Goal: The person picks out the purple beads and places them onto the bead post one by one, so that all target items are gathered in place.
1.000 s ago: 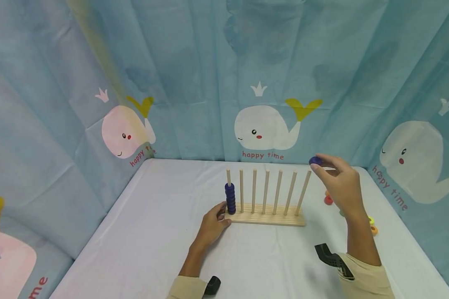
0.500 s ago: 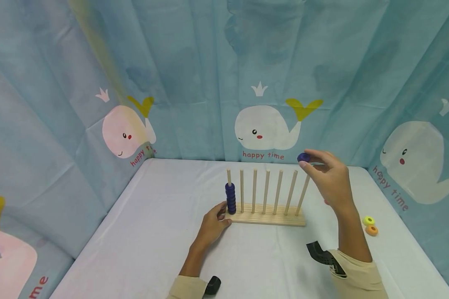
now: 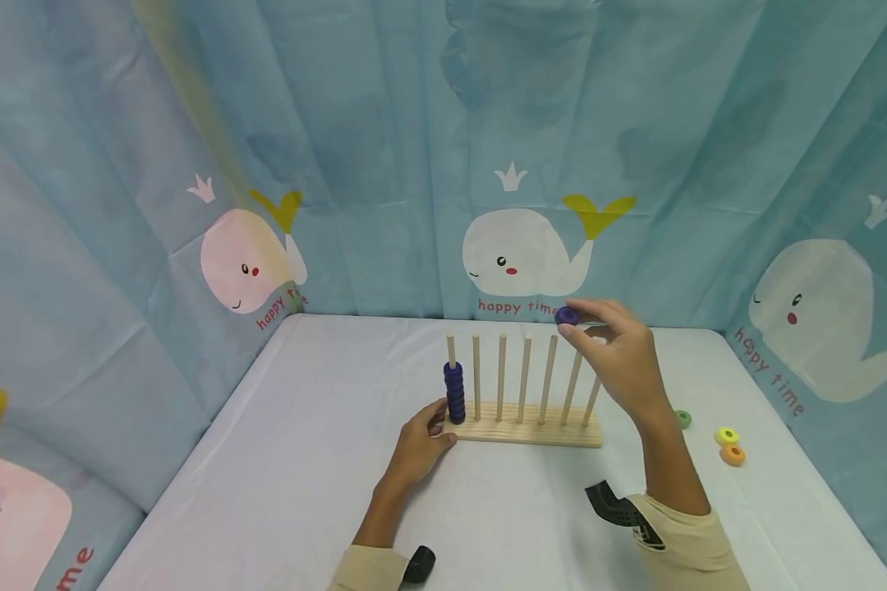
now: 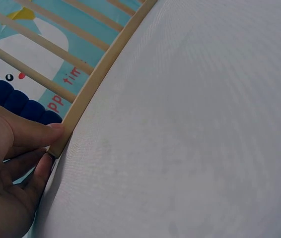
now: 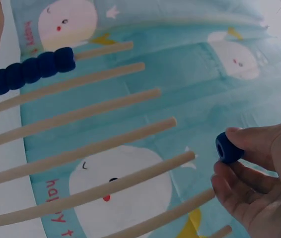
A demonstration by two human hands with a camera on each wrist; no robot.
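Observation:
A wooden peg rack [image 3: 528, 432] with several upright pegs stands on the white table. Its leftmost peg carries a stack of dark blue beads [image 3: 454, 394], with the peg's tip showing above them. My left hand [image 3: 417, 442] grips the left end of the base, thumb in front; the left wrist view shows the thumb and fingers pinching the wooden base [image 4: 88, 91]. My right hand [image 3: 621, 357] pinches one blue bead [image 3: 567, 316] between thumb and fingertips, above the pegs toward the right end. In the right wrist view the hole of the blue bead [image 5: 229, 148] faces the pegs.
On the table's right side lie a green bead [image 3: 683, 419], a yellow bead [image 3: 726, 436] and an orange bead [image 3: 733, 455]. A blue whale-print curtain [image 3: 384, 164] hangs behind the white table [image 3: 296, 460] and along its sides.
My right hand has moved left with the blue bead, from beyond the rightmost peg to over the right-hand pegs. The left hand and the rack have stayed put.

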